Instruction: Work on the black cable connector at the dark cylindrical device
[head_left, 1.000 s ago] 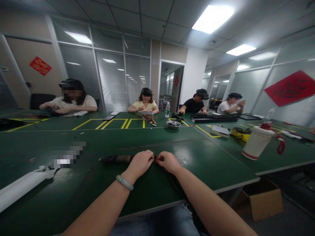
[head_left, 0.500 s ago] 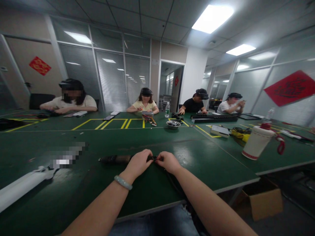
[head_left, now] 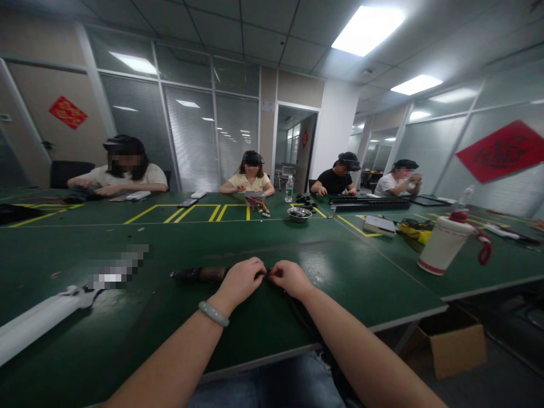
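A dark electric screwdriver (head_left: 203,275) with a brownish middle lies on the green table, its narrow tip pointing left. My left hand (head_left: 243,279), with a pale bangle at the wrist, is closed around its rear end and covers that part. Just to the right, my right hand (head_left: 292,278) pinches the dark cable end where it meets the tool. The fingertips of both hands nearly touch, and the joint between them is mostly hidden. From under my right hand the black cable (head_left: 301,315) runs down toward the table's front edge.
A white jointed arm (head_left: 42,323), partly blurred out, lies at the left. Farther back stand a metal bowl (head_left: 299,215) of dark parts and a water bottle (head_left: 289,190). A white tumbler (head_left: 444,249) is at the right. Several co-workers sit across the table.
My hands stay at the same place on the screwdriver and cable, with only tiny finger shifts. Across the table, the co-worker in black has moved a hand slightly.
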Motion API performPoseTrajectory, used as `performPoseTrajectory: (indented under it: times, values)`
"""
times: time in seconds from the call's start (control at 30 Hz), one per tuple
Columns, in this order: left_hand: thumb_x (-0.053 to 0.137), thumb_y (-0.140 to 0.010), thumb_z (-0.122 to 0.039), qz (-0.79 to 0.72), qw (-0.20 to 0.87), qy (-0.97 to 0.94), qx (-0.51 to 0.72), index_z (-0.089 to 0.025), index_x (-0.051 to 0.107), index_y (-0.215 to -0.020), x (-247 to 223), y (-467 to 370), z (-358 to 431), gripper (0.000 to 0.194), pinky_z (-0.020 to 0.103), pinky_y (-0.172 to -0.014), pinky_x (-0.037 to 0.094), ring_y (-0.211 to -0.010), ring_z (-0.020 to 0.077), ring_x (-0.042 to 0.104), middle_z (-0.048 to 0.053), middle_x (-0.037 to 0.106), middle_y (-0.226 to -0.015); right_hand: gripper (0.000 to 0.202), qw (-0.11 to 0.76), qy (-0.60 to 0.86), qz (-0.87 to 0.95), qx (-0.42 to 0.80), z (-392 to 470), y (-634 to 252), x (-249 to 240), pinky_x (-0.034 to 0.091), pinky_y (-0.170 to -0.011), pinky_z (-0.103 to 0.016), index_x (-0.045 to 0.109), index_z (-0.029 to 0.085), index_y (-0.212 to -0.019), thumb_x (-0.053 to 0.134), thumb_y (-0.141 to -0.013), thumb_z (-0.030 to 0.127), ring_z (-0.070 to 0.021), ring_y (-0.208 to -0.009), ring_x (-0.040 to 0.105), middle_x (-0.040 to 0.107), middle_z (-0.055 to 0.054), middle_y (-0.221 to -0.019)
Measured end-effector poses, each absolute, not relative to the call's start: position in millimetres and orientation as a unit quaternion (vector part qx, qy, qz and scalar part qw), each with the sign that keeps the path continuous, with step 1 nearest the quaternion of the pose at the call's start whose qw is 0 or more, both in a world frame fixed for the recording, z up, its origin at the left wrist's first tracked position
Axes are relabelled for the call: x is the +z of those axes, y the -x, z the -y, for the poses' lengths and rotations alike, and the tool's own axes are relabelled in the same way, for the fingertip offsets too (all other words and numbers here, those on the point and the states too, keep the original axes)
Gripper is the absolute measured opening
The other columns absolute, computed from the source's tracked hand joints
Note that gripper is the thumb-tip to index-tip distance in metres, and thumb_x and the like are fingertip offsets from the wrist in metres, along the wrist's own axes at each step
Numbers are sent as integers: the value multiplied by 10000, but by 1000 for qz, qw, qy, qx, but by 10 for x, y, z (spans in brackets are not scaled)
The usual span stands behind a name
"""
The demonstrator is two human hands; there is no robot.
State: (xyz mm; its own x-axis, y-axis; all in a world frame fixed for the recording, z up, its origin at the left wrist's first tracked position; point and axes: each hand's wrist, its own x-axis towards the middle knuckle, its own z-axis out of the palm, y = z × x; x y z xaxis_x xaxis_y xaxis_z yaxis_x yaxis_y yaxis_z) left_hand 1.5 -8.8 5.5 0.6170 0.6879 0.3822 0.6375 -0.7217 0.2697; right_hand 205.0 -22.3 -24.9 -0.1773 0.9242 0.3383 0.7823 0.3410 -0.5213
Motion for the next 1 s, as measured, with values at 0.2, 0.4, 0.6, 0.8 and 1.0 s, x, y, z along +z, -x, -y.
performPoseTrajectory:
  times: [0.2, 0.4, 0.6, 0.8, 1.0]
  values:
    - [586, -879, -225, -372, 51, -895, 240, -226, 647, -1041, 54, 4, 88, 174, 325, -871, 480, -971, 202, 617, 52, 642, -1080, 37, 310, 556, 763, 113, 218, -2058, -257, 421, -681, -231, 718, 211, -817, 725, -785, 227, -141, -761, 599, 668, -1, -839]
    - [575, -885, -206, -356, 42, -902, 239, -225, 667, -939, 42, -15, 78, 108, 337, -938, 456, -1009, 206, 607, 47, 642, -1078, 31, 306, 557, 763, 116, 214, -2051, -255, 426, -680, -230, 723, 211, -810, 725, -784, 226, -141, -748, 600, 672, -1, -824]
    - [572, -888, -205, -348, 37, -905, 241, -238, 663, -1009, 59, -1, 85, 155, 336, -929, 459, -1023, 205, 605, 47, 642, -1105, 37, 307, 556, 764, 115, 219, -2052, -253, 434, -705, -234, 725, 219, -816, 731, -781, 227, -145, -762, 604, 673, 0, -839]
    - [631, -853, -213, -356, 29, -902, 243, -225, 645, -923, 44, 8, 57, 72, 350, -932, 450, -1023, 217, 603, 42, 637, -1086, 37, 307, 551, 768, 110, 220, -2061, -253, 427, -694, -233, 718, 214, -813, 732, -781, 227, -142, -761, 600, 666, 1, -835]
    - [612, -866, -198, -347, 26, -908, 234, -227, 654, -946, 52, -6, 77, 95, 334, -929, 448, -1020, 208, 602, 42, 637, -1097, 39, 307, 547, 770, 111, 220, -2056, -241, 423, -701, -237, 715, 220, -808, 733, -776, 232, -144, -768, 598, 659, 4, -832]
